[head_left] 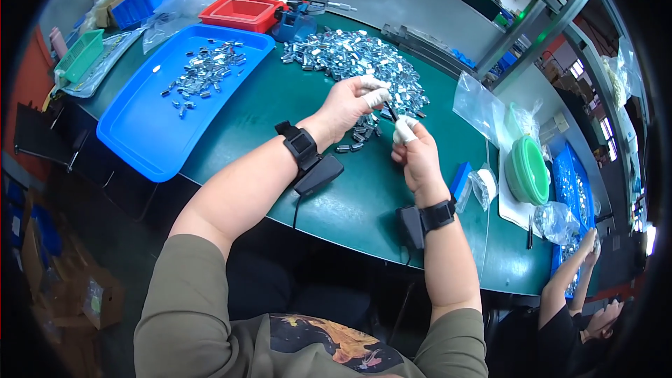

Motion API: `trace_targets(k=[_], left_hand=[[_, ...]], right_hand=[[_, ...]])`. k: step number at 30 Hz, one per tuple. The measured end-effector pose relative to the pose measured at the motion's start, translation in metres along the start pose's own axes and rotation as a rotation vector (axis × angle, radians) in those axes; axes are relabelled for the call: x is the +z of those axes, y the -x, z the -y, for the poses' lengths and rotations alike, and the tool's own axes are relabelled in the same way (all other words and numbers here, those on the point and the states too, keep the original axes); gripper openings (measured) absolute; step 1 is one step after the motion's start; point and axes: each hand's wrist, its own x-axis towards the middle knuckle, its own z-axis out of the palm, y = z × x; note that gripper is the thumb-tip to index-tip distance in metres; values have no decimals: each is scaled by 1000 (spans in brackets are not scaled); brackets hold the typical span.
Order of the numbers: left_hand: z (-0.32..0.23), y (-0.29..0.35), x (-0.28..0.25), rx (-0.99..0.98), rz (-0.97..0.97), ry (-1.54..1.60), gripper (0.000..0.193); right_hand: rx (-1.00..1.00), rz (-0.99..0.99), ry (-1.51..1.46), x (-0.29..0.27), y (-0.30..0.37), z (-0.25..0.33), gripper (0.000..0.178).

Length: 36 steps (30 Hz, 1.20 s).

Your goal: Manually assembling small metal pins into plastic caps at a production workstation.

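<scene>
My left hand is closed in a pinch, with white finger covers on thumb and fingertips. What it pinches is too small to make out. My right hand, also in white finger covers, grips a thin black stick-like piece that reaches up to the left fingertips. Just beyond both hands lies a large heap of small shiny silver metal parts. Several loose parts lie below it, close to my hands. A big blue tray on the left holds a smaller scatter of similar parts.
A red bin and a blue clamp-like device stand behind the heap. Right of my hands are a small blue box, clear plastic bags and green bowls. A co-worker's hands work over blue trays at the far right.
</scene>
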Motion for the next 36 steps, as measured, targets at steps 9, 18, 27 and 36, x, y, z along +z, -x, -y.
trace_targets(k=[9, 18, 27, 36], left_hand=[[4, -30, -40, -20, -448, 45, 21], [-26, -42, -121, 220, -945, 392, 25], [4, -29, -62, 1, -45, -1168, 23], [8, -28, -57, 74, -92, -1055, 18]], right_hand=[[154, -38, -11, -9, -5, -2, 16], [168, -54, 4, -5, -4, -3, 17], [162, -26, 40, -5, -3, -1, 17], [18, -50, 143, -1, -3, -4, 16]])
